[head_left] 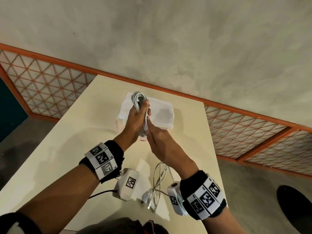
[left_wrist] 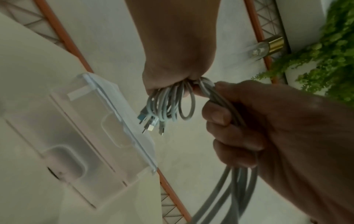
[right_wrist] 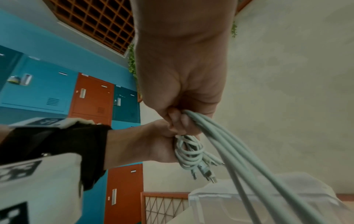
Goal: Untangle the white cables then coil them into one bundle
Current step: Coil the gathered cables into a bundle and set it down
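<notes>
A cream table (head_left: 70,149) stands on a grey concrete floor edged by an orange lattice fence (head_left: 50,85); blue and red lockers (right_wrist: 57,94) show in the right wrist view, and green foliage (left_wrist: 329,45) in the left wrist view. Above the table's far half, a person holds a coil of white cables (head_left: 141,105) over a translucent plastic box (head_left: 162,114). The left hand (head_left: 135,117) grips the coil, fingers curled round its loops, with the cable plugs (left_wrist: 151,125) hanging from the fist. Just right of it and touching it, the right hand (head_left: 160,141) has its fingers closed round several loose strands (right_wrist: 239,151) running off the coil. The strands trail down to the near part of the table, where the slack (head_left: 157,183) lies in a loose tangle between the two wrists. Both wrists wear black bands carrying white blocks printed with black square markers (head_left: 101,157), and a small white camera unit (head_left: 127,184) hangs beneath the left wrist.
</notes>
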Motion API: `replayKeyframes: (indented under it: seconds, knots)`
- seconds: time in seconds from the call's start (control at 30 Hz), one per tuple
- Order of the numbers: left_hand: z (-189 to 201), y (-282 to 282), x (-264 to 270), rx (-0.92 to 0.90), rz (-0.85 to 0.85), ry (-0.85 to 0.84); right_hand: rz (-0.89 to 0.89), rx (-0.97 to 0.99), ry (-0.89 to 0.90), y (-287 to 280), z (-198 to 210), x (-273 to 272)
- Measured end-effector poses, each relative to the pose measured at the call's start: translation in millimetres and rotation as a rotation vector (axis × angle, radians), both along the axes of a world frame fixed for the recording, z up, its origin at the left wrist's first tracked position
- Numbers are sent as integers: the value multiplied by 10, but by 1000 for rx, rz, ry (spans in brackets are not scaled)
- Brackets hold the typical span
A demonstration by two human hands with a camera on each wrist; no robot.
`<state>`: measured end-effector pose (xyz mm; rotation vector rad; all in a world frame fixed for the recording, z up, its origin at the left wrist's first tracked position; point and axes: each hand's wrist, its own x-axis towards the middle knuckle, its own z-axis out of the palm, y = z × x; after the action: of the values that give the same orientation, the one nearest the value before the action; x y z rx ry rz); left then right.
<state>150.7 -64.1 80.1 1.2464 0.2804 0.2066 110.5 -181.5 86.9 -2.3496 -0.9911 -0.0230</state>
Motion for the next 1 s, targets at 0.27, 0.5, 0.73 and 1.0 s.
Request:
replayKeyframes:
  seconds: [0.27,0.5,0.73,1.0]
  knots:
    - [8,-93,63,-233,-71,137,-154,-302,-261,31,-26,-43]
    - [-21,-171,112,-363,41,146,-126,-381,-260,-7,24,-86]
    - [-23,-19,187,-582,122,61,68,58,247,-262,-104,-10]
    - [21,-59,148,-589,182,-1,16,303,112,-303,-352,-26]
